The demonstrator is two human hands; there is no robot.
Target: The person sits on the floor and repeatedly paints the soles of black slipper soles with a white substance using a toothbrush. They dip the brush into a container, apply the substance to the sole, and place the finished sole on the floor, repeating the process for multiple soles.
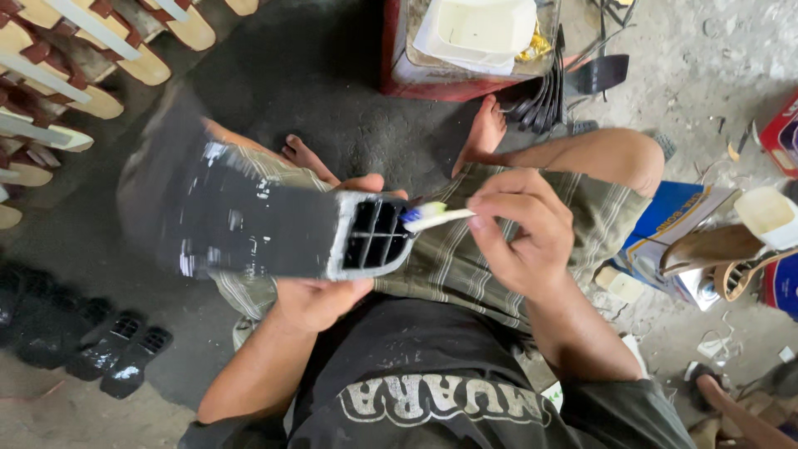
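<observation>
Grey, gritty concrete floor (332, 91) fills most of what I see from the head camera, looking down over my own lap. Largest in hand is one black shoe sole (249, 220), long and flat, glossy in patches, held crosswise over my striped shorts (499, 266); its heel end shows a pale grey rim around a grid of hollow cells. My left hand (320, 295) is wrapped around it from below, thumb over the top edge, gripping it firmly. My right hand (519, 237) is pinched narrow on one small white brush (436, 217) (a toothbrush shape, blue at the bristles), whose tip touches the heel's rim.

Past my two bare feet stands one red crate (416, 83) with a white tub (482, 29) on top. To the upper left lies a row of tan wooden soles (100, 100) on white slats, at least seven showing. At lower left I count about four more black soles (125, 349) lying on the floor, well apart from my hands. On my right sit a blue box (677, 216), a brown heeled sole (715, 249) and a white cup (769, 216), close together.

Open room lies mainly in front of my knees and beside the left elbow; the right side is crowded up to the frame edge.
</observation>
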